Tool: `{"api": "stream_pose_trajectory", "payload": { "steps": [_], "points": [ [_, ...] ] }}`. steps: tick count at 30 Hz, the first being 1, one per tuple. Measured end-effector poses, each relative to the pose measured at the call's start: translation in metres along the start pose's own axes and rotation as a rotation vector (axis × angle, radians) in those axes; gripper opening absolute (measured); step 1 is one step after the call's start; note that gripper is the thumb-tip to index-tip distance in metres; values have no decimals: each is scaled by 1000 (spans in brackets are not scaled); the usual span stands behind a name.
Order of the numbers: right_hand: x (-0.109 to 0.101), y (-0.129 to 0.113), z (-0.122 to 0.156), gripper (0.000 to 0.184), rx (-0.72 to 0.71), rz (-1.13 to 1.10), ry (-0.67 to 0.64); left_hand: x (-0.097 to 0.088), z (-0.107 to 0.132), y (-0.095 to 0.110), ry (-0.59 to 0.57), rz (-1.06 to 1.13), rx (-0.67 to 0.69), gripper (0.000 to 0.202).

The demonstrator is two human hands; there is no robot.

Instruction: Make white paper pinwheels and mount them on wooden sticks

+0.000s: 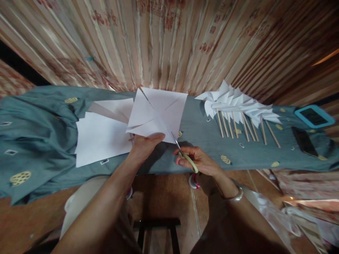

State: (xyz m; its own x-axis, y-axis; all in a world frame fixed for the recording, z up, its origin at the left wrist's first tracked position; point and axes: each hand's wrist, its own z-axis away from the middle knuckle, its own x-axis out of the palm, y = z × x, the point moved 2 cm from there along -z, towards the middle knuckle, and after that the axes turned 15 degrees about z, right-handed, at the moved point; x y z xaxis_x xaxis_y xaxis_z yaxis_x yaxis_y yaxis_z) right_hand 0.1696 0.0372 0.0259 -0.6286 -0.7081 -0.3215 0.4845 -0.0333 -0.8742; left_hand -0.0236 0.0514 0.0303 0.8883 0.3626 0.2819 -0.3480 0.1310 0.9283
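Observation:
My left hand [144, 146] pinches the near edge of a square white paper sheet [159, 111] and holds it tilted up above the table. The sheet shows diagonal creases and cuts from its corners. My right hand [197, 160] grips pale-handled scissors [182, 151], and their blades reach into the sheet's lower right corner. Both hands hover over the near edge of a table covered by a grey-green cloth [201, 141].
Several loose white sheets [100, 135] lie left of the held one. A row of finished white paper pinwheels on wooden sticks [238, 109] lies to the right. Further right rest a dark phone [304, 141] and a blue-cased device [314, 116]. A striped curtain hangs behind.

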Motion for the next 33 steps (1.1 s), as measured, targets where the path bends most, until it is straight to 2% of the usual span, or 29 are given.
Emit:
{"api": "stream_pose_trajectory", "payload": {
  "steps": [21,33],
  "points": [
    [1,5,-1,44,9,-20,95,-3,0,1,10,-35,-31,22],
    [1,4,-2,45,33,-29,112,-3,-2,1,-7,-21,33,23]
  ]
}}
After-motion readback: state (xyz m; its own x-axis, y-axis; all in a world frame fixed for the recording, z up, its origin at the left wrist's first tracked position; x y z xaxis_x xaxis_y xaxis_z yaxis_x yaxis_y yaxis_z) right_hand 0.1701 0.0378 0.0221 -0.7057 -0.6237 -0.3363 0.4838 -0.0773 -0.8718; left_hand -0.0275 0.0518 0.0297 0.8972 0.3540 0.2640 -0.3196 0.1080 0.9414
